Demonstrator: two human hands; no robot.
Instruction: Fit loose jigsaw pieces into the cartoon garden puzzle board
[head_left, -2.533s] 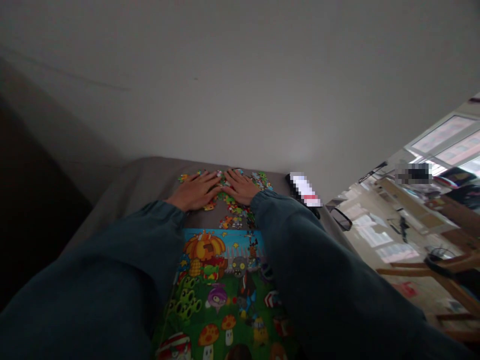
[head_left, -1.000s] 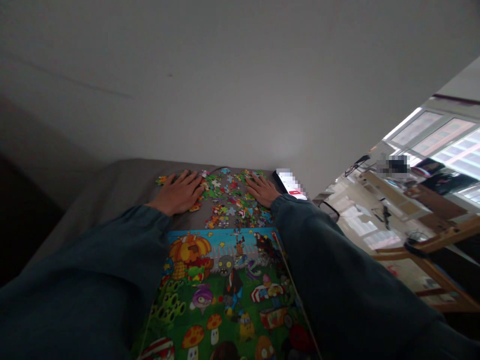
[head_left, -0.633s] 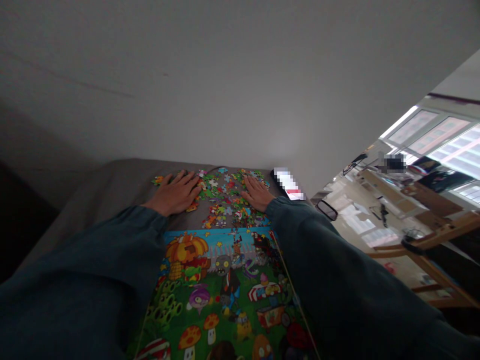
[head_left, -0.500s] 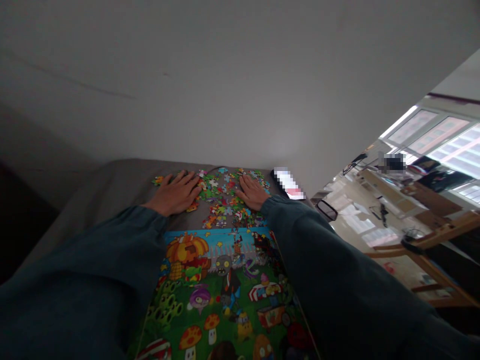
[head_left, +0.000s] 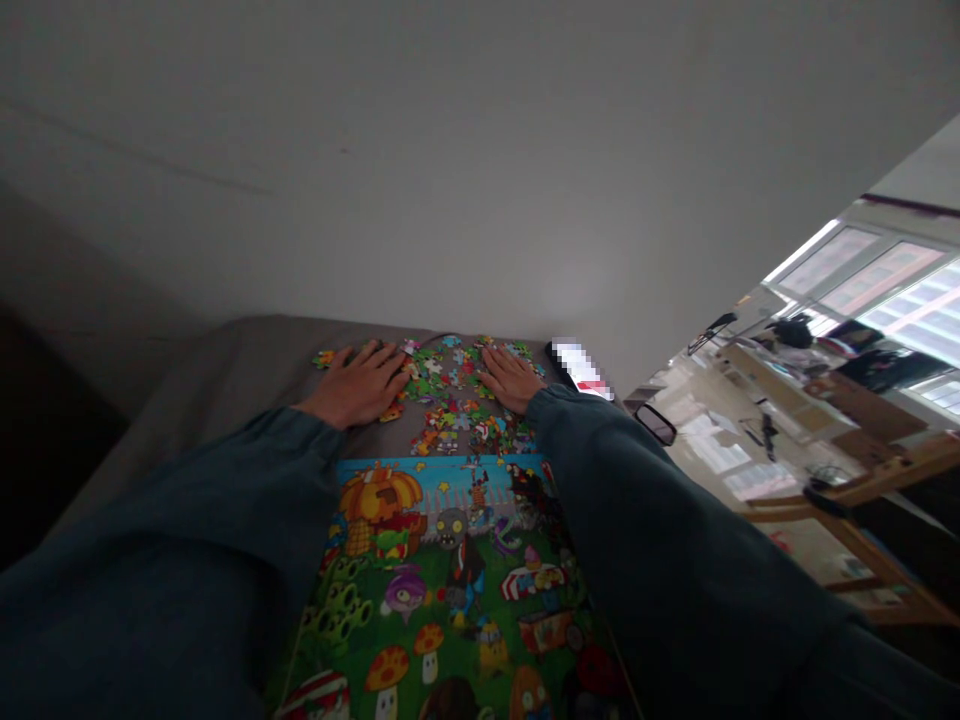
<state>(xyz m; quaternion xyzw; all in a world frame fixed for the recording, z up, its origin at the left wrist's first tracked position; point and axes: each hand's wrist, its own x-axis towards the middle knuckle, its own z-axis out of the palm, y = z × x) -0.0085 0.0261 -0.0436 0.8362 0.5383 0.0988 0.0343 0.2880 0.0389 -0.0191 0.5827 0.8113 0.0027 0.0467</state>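
Note:
My left hand (head_left: 360, 384) lies flat, fingers stretched out, over the left side of a spread of loose jigsaw puzzle pieces (head_left: 435, 372). Palm down on the right part of the same pieces rests my right hand (head_left: 511, 378), its fingers extended. Some pieces under both palms are hidden. Closer to me, between my forearms, is a colourful picture board (head_left: 480, 560) printed with a pumpkin, a grey zombie figure, mushrooms and other cartoon plants. The forearms in dark sleeves cover parts of its sides.
A phone (head_left: 581, 370) with a lit, blurred screen lies right of the pieces on the grey cloth surface (head_left: 255, 365). A pale wall (head_left: 450, 180) rises directly behind. To the right, a room with a wooden frame (head_left: 847, 490) and windows (head_left: 885, 275) appears tilted.
The whole view has shifted slightly, so everything sits a little further right. Both hands stay flat on the pieces, with no clear movement of their own.

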